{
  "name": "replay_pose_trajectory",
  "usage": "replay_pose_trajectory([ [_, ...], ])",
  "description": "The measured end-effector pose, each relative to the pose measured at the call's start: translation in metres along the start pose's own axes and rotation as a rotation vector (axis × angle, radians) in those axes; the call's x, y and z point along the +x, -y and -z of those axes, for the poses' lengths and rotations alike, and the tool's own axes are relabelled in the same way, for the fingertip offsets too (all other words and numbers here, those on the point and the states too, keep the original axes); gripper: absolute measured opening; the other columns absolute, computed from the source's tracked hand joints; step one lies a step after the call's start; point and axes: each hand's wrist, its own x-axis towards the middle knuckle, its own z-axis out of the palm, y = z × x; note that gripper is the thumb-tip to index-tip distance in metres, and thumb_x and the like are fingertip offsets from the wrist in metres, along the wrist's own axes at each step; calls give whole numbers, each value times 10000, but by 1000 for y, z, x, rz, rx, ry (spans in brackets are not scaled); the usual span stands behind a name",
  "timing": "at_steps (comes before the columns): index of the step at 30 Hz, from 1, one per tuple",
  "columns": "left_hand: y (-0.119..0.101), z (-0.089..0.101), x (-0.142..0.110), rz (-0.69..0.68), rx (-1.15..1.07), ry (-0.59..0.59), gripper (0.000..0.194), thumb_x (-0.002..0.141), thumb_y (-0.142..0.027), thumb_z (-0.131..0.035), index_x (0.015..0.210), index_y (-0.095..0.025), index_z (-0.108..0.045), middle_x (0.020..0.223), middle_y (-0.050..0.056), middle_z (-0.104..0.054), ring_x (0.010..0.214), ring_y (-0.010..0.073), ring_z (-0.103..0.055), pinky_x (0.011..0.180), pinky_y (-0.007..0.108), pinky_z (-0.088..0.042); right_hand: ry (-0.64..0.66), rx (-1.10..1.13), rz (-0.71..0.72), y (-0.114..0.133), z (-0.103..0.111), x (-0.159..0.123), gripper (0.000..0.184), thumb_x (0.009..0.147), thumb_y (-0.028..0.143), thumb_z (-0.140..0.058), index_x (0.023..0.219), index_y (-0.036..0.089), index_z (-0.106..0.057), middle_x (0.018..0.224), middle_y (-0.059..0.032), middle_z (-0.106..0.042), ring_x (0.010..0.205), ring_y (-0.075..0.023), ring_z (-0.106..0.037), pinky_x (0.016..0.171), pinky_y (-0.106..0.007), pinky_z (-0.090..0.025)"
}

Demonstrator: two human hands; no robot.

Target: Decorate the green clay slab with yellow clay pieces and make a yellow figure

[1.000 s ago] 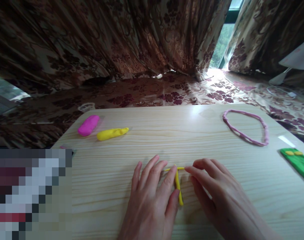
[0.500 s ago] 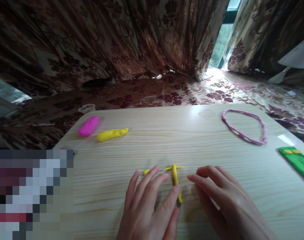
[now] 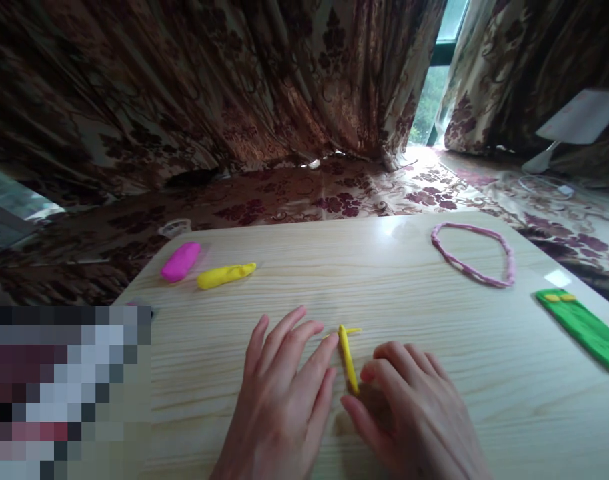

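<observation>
Thin yellow clay T-shape (image 3: pixel 348 360); bare left hand (image 3: pixel 287 393) at its left, grip apart; bare right hand (image 3: pixel 411 403) by its near end, grip apart

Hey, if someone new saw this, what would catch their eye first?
Probably the thin yellow cross on the pale table, between the left hand and the right hand at bottom centre. After that, likely the bright pink block near the table's far left corner with a thicker yellow piece beside it, and the green slab at the right edge.

Head view, forward (and downward)
</observation>
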Motion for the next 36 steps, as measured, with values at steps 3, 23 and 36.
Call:
replay_pose_trajectory([
  [3,-3,-1,6,-15,-11,30,329,829,-100,-505,1121,-217,-603,1168,76,-596,1268,268,-364,1061,561,-203,52,14,5,2,2,2,56,739,215,-618,706,211,-574,762,-29,-578,716,-209,-513,638,-349,-385],
  [23,-17,33,27,58,-552,407,135,882,-195,-469,884,-249,-592,890,-39,-600,1022,131,-497,1111,372,-129,13,373,298,-5,47,10,307,810,65,-542,1080,201,-598,848,-50,-608,724,-146,-575,598,-249,-488],
  [36,-11,31,33,285,-958,443,141,862,-200,-522,818,-209,-656,913,-3,-593,905,134,-569,821,256,-445,-1,305,384,1,54,21,157,804,42,-544,865,172,-606,774,-54,-619,663,-146,-543,552,-258,-460],
])
